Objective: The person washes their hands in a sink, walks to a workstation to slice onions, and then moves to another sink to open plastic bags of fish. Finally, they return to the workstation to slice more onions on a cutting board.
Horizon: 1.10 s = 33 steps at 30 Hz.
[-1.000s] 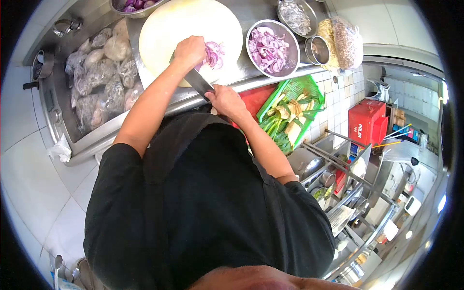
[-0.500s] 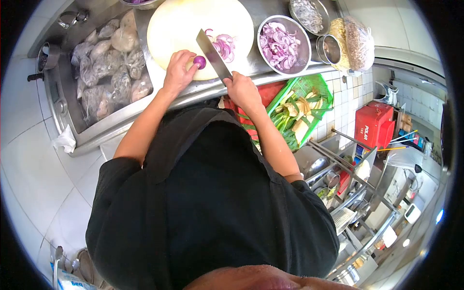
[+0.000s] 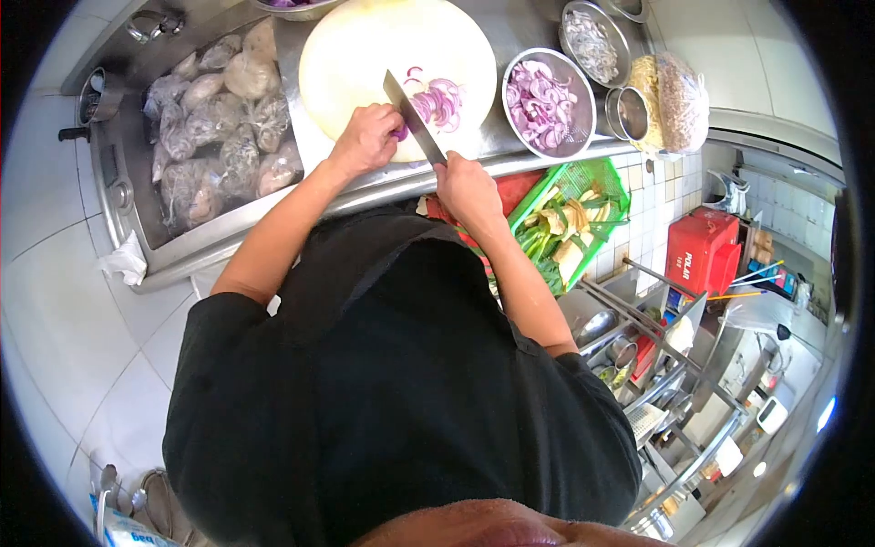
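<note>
On a round, pale cutting board (image 3: 346, 55), my left hand (image 3: 368, 139) has its fingers curled over a red onion (image 3: 399, 133), most of it hidden under them. My right hand (image 3: 467, 187) grips the handle of a cleaver (image 3: 412, 117). Its wide blade stands right against the onion's right side, close to my left fingertips. Sliced red onion (image 3: 437, 104) lies in a loose pile just right of the blade. A metal colander (image 3: 589, 109) full of more onion slices sits to the right of the board.
Bagged pieces of meat (image 3: 215, 114) fill the sink at left. Beyond the colander stand a bowl of greyish strips (image 3: 592, 46), a small steel pot (image 3: 629, 113) and bagged goods (image 3: 679, 102). Below the counter is a green crate (image 3: 622, 187) of leafy vegetables.
My left fingers have closed further over the onion, and the cleaver blade has come up against it. The whole counter sits slightly further right and lower in view.
</note>
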Available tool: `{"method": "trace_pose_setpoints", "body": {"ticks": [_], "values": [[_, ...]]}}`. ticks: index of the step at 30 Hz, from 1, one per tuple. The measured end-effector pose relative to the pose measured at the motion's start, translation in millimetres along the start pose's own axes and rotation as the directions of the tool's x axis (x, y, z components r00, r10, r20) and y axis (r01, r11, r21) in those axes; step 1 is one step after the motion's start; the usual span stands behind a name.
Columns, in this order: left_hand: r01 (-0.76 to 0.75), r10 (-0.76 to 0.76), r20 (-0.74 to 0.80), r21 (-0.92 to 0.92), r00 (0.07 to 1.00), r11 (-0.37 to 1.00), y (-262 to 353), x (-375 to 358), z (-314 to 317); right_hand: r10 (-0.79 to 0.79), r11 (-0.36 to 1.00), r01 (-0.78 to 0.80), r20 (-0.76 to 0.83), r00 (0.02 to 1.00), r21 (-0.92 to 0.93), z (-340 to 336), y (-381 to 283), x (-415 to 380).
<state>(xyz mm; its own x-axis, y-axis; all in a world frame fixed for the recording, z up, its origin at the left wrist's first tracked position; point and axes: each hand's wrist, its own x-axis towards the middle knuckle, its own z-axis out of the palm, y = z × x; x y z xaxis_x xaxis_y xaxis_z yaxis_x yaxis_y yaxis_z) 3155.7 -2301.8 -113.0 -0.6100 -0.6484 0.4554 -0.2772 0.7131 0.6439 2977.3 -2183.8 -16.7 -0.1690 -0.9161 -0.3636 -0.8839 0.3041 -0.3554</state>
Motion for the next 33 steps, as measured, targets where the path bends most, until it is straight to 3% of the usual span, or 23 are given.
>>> {"method": "trace_pose_setpoints", "body": {"ticks": [9, 15, 21, 24, 27, 30, 32, 33], "values": [[0.079, -0.079, 0.001, -0.042, 0.997, 0.996, 1, -9, 0, 0.006, 1.0, -0.006, -0.04, 0.999, -0.011, 5, -7, -3], [0.075, -0.075, -0.026, -0.017, 0.997, 0.997, -2, -14, 3, 0.02, 1.0, -0.02, 0.02, 1.0, -0.007, 0, -7, -5], [0.176, -0.176, 0.007, -0.033, 0.984, 0.984, 2, -12, 1, 0.017, 0.998, -0.022, 0.094, 0.995, 0.054, 12, 19, 14], [0.158, -0.163, 0.105, 0.052, 0.981, 0.986, -2, -6, -2, 0.044, 0.994, -0.053, 0.098, 0.994, 0.098, 6, 32, 22], [0.396, -0.476, 0.23, 0.319, 0.849, 0.861, 25, 14, -8, 0.068, 0.992, -0.074, 0.065, 0.996, 0.098, 8, 32, 22], [0.668, -0.707, 0.283, 0.234, 0.648, 0.707, 48, 28, -17, 0.09, 0.993, -0.094, 0.045, 0.995, 0.077, 7, 22, 17], [0.468, -0.468, 0.147, 0.039, 0.871, 0.883, 32, 9, -12, 0.097, 0.992, -0.099, 0.027, 0.995, 0.078, 7, 17, 13], [0.338, -0.336, 0.055, -0.042, 0.94, 0.94, 21, -2, -9, 0.098, 0.992, -0.099, 0.02, 0.995, 0.079, 8, 13, 11]]}}
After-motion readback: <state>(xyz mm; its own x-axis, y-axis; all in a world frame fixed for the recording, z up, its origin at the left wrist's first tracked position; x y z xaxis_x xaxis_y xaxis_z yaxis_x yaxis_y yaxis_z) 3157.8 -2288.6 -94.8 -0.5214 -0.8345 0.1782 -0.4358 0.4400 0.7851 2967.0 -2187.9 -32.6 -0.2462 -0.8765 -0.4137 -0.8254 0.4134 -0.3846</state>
